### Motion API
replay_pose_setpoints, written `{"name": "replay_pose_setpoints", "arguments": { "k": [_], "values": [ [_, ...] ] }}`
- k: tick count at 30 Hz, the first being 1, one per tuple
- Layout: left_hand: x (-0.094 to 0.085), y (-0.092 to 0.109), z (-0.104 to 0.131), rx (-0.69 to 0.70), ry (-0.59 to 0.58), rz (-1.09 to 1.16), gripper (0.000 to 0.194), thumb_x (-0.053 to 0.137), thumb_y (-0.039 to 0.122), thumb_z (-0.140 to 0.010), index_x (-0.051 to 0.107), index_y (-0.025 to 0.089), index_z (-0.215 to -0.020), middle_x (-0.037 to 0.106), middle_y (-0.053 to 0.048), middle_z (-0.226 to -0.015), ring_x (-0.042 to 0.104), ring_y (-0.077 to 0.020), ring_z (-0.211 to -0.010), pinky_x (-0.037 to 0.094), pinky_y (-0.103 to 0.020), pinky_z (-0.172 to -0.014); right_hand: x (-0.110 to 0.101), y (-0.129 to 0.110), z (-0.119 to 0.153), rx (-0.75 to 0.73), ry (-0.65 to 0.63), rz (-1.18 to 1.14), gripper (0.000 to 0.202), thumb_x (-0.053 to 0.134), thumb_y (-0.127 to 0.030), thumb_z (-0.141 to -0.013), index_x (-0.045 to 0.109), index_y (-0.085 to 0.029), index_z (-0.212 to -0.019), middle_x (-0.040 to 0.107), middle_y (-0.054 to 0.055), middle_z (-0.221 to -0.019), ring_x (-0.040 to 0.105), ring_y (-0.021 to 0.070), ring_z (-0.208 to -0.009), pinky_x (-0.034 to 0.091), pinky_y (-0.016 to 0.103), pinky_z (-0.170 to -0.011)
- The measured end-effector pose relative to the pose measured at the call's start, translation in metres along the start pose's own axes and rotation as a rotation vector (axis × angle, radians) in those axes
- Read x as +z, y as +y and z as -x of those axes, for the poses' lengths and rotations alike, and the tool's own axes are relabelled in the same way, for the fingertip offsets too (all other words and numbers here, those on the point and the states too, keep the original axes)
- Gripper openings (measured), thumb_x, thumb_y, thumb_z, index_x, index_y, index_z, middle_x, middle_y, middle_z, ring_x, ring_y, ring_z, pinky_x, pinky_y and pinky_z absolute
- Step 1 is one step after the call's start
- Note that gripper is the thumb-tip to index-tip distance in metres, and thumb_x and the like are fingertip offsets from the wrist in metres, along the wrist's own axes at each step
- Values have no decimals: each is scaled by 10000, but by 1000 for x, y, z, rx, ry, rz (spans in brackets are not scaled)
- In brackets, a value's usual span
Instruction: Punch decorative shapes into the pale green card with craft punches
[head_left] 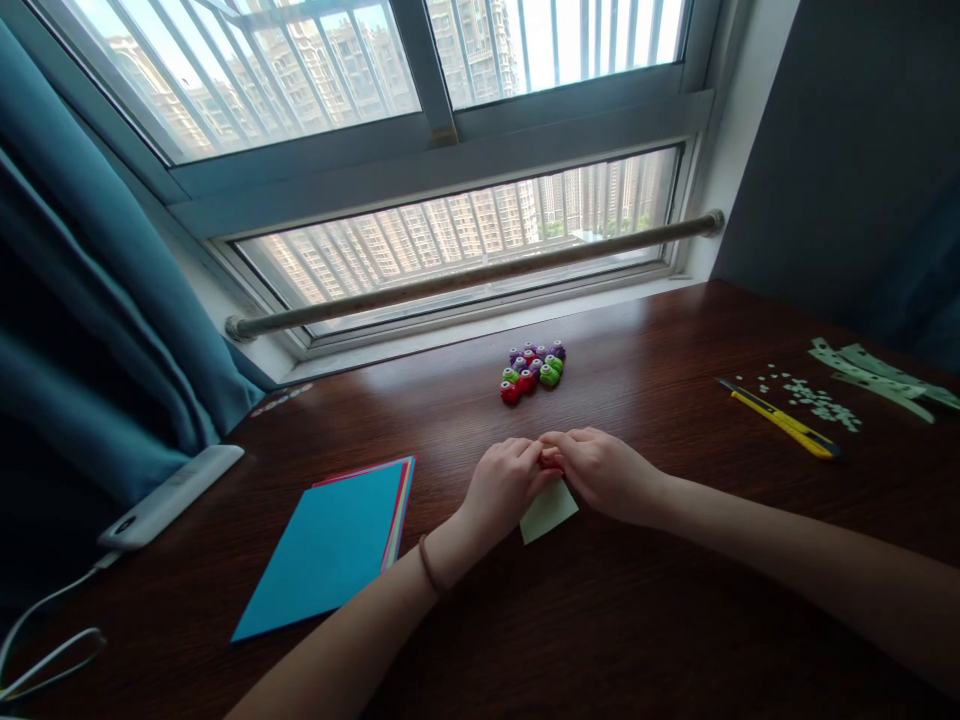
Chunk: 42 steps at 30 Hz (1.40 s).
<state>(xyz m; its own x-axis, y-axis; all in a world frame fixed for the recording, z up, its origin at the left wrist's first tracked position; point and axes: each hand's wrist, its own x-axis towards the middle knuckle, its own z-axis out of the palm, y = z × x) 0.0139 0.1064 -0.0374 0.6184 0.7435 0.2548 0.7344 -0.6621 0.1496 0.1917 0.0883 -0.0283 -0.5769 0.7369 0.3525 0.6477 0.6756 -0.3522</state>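
1. The pale green flat piece of paper lies on the dark brown wooden table, in front of the person. Its visible part is at the near side of the joined fingers, towards the body; the far part is hidden under the hands.
2. The left hand comes from one side and the right hand from the other. Their fingertips meet over the far part of the paper, so I judge neither hand is clearly nearer.
3. The fingers of each hand are bent and close together. Whether they pinch the paper or only press on it, I cannot tell.
4. The near edge is slanted, not square to the body. With the far end covered, I cannot say which way the long axis goes.
5. Beyond the fingertips, well apart from the paper, stands a group of small shiny red, green and purple figures.
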Motion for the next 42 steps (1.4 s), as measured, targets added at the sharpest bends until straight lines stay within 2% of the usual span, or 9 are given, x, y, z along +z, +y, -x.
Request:
{"name": "replay_pose_setpoints", "arguments": {
  "k": [6, 10, 13, 20, 25, 30, 36, 42],
  "values": [
    [1, -2, 2, -23, 18, 52, 251, 519, 380, -838, 557, 181, -985, 586, -51, -930, 536, -201, -882, 443, -339, -795, -1, 0, 2, 28, 120, -130, 271, 411, -138, -860, 464, -145, -1125, 604, 91, -937, 560, 191, -891, 444, 323, -797],
    [5, -4, 2, -15, 32, 77, 245, 556, 378, -815, 557, 181, -962, 578, -44, -943, 525, -202, -896, 441, -340, -808, 4, 7, 3, 48, 163, -187, 260, 452, -153, -851, 483, -151, -1110, 594, 85, -979, 546, 184, -929, 442, 317, -831],
    [9, -4, 2, 5, 39, 98, 215, 567, 354, -811, 558, 169, -919, 577, -43, -941, 520, -200, -896, 439, -341, -817, 9, 12, 4, 62, 153, -183, 250, 474, -175, -847, 499, -145, -1094, 584, 88, -999, 531, 186, -943, 438, 321, -846],
    [17, -1, 5, 13, 69, 128, 196, 535, 290, -828, 542, 158, -972, 571, -61, -971, 512, -207, -919, 443, -353, -820, 15, 11, 5, 53, 46, -187, 179, 471, -164, -835, 517, -136, -1005, 573, 91, -953, 526, 188, -878, 445, 328, -793],
    [19, -2, 4, 4, 68, 128, 198, 541, 314, -824, 532, 155, -942, 562, -60, -957, 509, -206, -914, 440, -351, -821, 19, 14, 6, 55, 63, -212, 124, 467, -162, -842, 521, -140, -951, 570, 86, -962, 520, 183, -890, 442, 328, -805],
    [20, -1, 3, -11, 67, 114, 251, 582, 345, -792, 512, 157, -944, 548, -59, -943, 502, -213, -910, 436, -361, -812, 23, 17, 6, 23, 92, -226, 194, 459, -136, -844, 508, -146, -1031, 566, 89, -1001, 511, 189, -936, 437, 338, -837],
    [19, 0, 4, -32, 77, 138, 322, 627, 355, -759, 481, 157, -967, 535, -45, -928, 491, -208, -892, 432, -349, -797, 21, 18, 6, 11, 178, -235, 226, 427, -126, -861, 497, -160, -1074, 536, 84, -1037, 484, 185, -971, 415, 334, -872],
    [18, 0, 2, -43, 72, 107, 308, 630, 431, -737, 494, 159, -787, 529, -42, -876, 490, -203, -866, 432, -340, -769, 16, 25, 2, 67, 284, -209, 211, 442, -106, -842, 499, -162, -1037, 533, 79, -991, 494, 188, -931, 417, 322, -843]
  ]
}}
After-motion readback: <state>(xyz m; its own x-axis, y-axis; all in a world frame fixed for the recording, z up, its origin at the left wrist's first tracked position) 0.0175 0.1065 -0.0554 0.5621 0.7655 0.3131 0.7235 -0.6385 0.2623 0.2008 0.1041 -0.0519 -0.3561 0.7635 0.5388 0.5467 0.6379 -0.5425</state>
